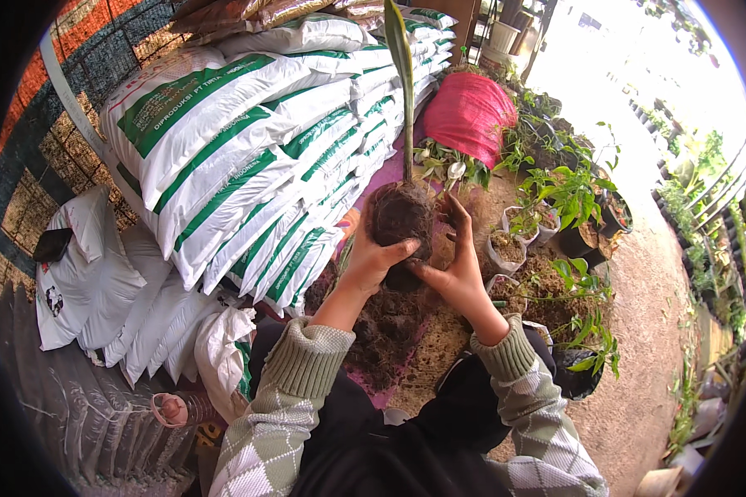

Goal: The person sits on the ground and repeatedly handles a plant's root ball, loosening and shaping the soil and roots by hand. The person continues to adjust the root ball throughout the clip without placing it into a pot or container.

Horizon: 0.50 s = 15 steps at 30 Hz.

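A snake plant (404, 91) with one tall, stiff leaf stands upright between my hands, its dark root ball (399, 217) bare of any pot. My left hand (371, 263) is closed around the left side of the root ball, thumb across its front. On the other side my right hand (457, 269) cups it, thumb at the lower part and fingers raised along the right side; their exact contact is partly hidden by soil. Loose dark soil (385, 331) with fine roots lies below, on a purple sheet (436, 331) between my knees.
White and green sacks (249, 166) are stacked high at the left. A dark phone-like object (52, 245) rests on smaller white sacks (99, 290). Ahead is a pink-red sack (470, 116) with leaves. Plants in bags and pots (578, 199) line the right side, beside the concrete path (651, 306).
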{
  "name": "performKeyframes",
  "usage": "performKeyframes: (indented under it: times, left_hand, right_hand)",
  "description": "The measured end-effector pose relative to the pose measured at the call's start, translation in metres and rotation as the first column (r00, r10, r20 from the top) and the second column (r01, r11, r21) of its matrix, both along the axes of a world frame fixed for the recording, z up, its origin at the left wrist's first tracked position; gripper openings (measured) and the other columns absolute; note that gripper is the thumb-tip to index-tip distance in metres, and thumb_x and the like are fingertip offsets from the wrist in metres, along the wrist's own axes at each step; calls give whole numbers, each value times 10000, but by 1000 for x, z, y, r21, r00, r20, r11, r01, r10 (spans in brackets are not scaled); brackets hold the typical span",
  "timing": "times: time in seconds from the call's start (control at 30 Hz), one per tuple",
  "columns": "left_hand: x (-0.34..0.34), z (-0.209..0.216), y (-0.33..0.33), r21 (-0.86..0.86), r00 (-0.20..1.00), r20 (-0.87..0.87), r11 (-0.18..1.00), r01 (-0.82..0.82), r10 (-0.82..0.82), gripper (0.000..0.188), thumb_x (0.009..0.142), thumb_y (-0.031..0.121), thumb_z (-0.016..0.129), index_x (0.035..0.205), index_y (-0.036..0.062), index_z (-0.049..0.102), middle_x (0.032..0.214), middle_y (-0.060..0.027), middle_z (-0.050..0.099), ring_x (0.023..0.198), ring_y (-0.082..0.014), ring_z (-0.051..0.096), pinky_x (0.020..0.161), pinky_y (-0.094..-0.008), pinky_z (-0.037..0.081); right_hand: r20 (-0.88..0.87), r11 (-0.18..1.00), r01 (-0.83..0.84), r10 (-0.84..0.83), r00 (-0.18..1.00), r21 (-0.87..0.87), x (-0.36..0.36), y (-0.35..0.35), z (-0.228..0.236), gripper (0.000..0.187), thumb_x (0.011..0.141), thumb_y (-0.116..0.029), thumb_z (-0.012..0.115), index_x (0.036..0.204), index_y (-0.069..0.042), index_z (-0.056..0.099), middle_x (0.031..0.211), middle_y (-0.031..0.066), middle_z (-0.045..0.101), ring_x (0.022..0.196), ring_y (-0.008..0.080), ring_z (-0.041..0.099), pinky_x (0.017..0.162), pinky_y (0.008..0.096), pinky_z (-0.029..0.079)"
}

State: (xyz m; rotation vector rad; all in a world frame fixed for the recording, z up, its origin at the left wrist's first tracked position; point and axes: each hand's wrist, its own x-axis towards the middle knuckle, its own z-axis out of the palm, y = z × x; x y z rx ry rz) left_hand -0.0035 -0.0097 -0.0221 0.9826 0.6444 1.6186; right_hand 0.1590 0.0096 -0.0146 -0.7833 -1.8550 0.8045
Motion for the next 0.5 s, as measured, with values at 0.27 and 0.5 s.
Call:
performKeyframes:
  times: [0.27,0.5]
  left_hand:
    - [11,10,-2,-13,998,61,999,34,-33,849,679,62,791,1394,53,333,1292,-81,492,1193,-189,500,1026,-351,408]
    - [9,11,-4,57,996,14,995,83,-84,818,717,31,759,1410,71,327,1307,-81,482,1205,-186,489,1029,-343,402]
  right_hand:
    - [-348,891,-389,298,889,-233,3,-3,14,1027,727,-148,768,1505,-58,103,1443,149,307,1332,251,343,1086,406,325]
    - [-379,912,-380,299,876,-157,4,-1,9,955,778,-269,724,1502,-44,142,1488,163,261,1388,258,255,1133,400,217]
